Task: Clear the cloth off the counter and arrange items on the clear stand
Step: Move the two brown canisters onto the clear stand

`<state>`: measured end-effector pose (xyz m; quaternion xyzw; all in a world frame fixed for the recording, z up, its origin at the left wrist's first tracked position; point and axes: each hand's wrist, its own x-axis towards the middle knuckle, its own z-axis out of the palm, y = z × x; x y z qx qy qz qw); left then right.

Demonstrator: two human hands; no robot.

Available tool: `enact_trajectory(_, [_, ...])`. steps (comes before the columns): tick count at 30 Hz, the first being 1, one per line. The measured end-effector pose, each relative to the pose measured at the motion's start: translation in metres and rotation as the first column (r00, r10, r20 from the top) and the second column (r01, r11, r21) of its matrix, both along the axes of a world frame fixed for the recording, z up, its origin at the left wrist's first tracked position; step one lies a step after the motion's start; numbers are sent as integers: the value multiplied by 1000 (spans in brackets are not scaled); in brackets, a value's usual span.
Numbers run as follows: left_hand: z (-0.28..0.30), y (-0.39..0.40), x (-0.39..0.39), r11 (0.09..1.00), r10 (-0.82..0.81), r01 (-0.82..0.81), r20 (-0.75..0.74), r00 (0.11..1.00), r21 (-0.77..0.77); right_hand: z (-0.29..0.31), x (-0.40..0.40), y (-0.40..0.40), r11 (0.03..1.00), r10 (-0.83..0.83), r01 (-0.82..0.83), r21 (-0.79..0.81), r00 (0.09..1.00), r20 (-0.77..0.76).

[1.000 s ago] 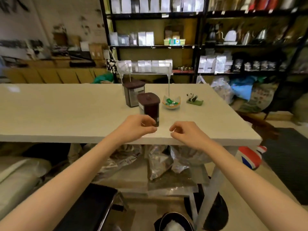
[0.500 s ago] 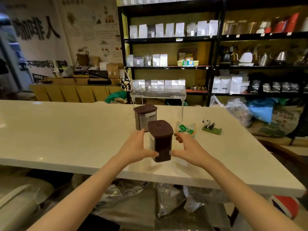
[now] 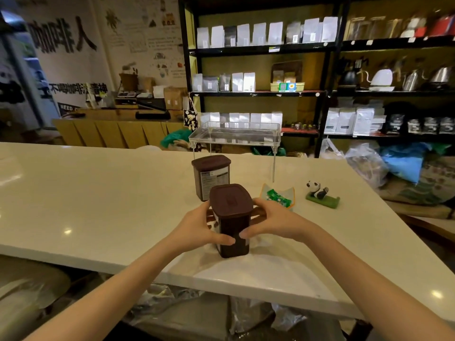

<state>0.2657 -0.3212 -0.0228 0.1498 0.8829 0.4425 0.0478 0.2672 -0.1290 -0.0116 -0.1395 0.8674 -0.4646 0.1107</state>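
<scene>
A dark brown lidded canister (image 3: 231,217) stands near the front of the white counter (image 3: 98,198). My left hand (image 3: 199,227) grips its left side and my right hand (image 3: 273,220) grips its right side, fingers wrapped around it. A second brown canister (image 3: 211,173) with a label stands just behind it. The clear stand (image 3: 235,134) with thin legs rises at the counter's far edge, its top bare. A small dish holding green candy (image 3: 278,196) sits right of the canisters. No cloth is visible on the counter.
A panda figure on a green base (image 3: 320,193) sits at the right of the counter. Black shelves (image 3: 320,48) with bags and kettles stand behind. Plastic bags (image 3: 369,163) lie past the counter's right end, and more bags lie below the counter.
Both hands have moved forward from the counter's front edge and closed around the near canister. The camera view has tilted up and come closer.
</scene>
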Motion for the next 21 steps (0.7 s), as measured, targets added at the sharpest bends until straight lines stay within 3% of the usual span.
enact_trajectory(4, [1, -1, -1, 996, 12, -12, 3, 1000, 85, 4, -2, -2, 1000, 0, 1, 18, 999, -48])
enact_trajectory(14, [58, -4, -27, 982, -24, 35, -62, 998, 188, 46, -23, 1, 980, -80, 50, -195, 985, -151])
enact_trajectory(16, [85, -16, -64, 974, -3, 32, -125, 992, 226, 71, -59, -11, 969, -137, 77, -234, 958, -253])
enact_trajectory(21, [105, -22, -90, 962, -27, 65, -146, 989, 266, 91, -75, -16, 948, -216, 120, -296, 924, -316])
